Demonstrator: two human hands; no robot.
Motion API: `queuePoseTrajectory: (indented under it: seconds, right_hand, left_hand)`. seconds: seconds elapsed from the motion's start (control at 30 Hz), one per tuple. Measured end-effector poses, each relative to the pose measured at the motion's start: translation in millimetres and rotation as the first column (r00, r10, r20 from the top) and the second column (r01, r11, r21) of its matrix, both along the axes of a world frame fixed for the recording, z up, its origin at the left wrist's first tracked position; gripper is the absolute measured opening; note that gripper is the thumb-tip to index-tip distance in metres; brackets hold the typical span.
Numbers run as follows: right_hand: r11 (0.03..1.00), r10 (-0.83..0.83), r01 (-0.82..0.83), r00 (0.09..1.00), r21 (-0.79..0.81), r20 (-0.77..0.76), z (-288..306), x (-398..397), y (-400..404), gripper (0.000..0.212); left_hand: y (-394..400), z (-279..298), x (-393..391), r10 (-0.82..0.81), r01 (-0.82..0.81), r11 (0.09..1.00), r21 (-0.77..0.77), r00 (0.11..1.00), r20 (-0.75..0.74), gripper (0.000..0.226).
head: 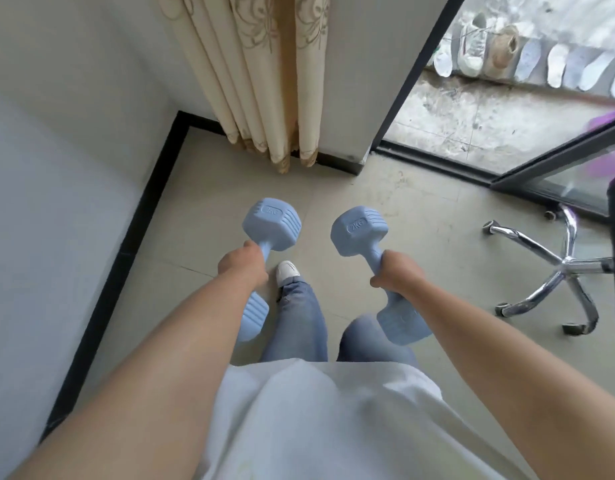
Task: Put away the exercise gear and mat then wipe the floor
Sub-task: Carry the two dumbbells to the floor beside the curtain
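Two light-blue dumbbells held clear of the floor (385,216), one per hand. Left hand (242,266) wrapped round the handle of the left dumbbell (272,223), grip pressed tight on the bar; front head raised and pointing away from the body, rear head low beside the left forearm. Right hand (398,271) wrapped round the handle of the right dumbbell (356,231), grip likewise curled fully on the bar; front head tilted up and inward, rear head below the wrist, above the right knee. Both front heads marked with a raised weight label on the end face, each hexagonal with ribbed sides. Dumbbells near each other, not touching, roughly parallel. Between them, lower down: one white shoe (287,271) and two legs in blue jeans. One cream curtain (264,77) with a printed pattern hanging ahead, hem just above the black skirting. White wall to the left, one black skirting line along its base. To the right, one office chair base (555,268), chromed, five spokes with castors, standing on the tiled floor. Beyond it, one dark door frame opening on a balcony; on the far ledge, a row of shoes and insoles (528,57), count not readable owing to blur.
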State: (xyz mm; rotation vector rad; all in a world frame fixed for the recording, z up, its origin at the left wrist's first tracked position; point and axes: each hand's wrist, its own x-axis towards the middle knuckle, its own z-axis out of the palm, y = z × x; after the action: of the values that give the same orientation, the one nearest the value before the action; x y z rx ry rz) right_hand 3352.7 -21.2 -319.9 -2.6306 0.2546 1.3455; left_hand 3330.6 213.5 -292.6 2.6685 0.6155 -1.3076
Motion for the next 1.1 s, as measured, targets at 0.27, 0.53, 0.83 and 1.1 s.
queuePoseTrajectory:
  seconds: [0.27, 0.53, 0.83, 1.1]
  right_hand:
    - [0.998, 0.044, -0.044, 0.999, -0.04, -0.012, -92.3, 120.5, 21.7, 0.02]
    - [0.99, 0.133, -0.132, 0.991, -0.046, 0.003, -291.0, 193.0, 7.6, 0.022]
    - [0.935, 0.352, -0.335, 0.919, -0.119, 0.175, -480.5, 276.7, 8.2, 0.018]
    - [0.859, 0.513, -0.479, 0.791, -0.182, 0.335, -538.1, 325.3, 39.3, 0.028]
  left_hand:
    - [8.2, -91.2, 125.7, -0.116, 0.12, 0.992, 0.051, 0.991, -0.067, 0.038]
    - [-9.2, -301.4, 167.6, -0.176, 0.181, 0.983, 0.043, 0.979, -0.104, 0.036]
    - [5.1, -509.2, 210.8, -0.314, 0.311, 0.949, 0.057, 0.949, 0.033, 0.034]
    - [15.7, -567.5, 232.3, -0.666, 0.656, 0.743, 0.131, 0.744, 0.051, 0.039]
